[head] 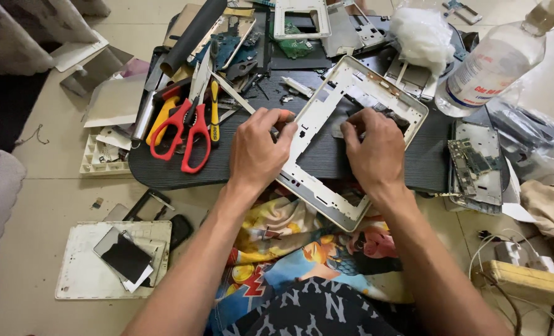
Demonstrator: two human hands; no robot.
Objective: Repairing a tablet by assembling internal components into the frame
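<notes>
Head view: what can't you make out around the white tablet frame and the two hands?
- Right hand: fingertips curl onto the white tablet frame; whatever they press is hidden.
- Left hand: its fingers cover the frame's left edge.
- Clear bottle: cap cut off by the top edge.
- Circuit board: parts too small.

Bottle (pixel 498 59) cap cut off at top edge; right hand (pixel 373 152) fingertips hide frame (pixel 327 134) part underneath.
</notes>
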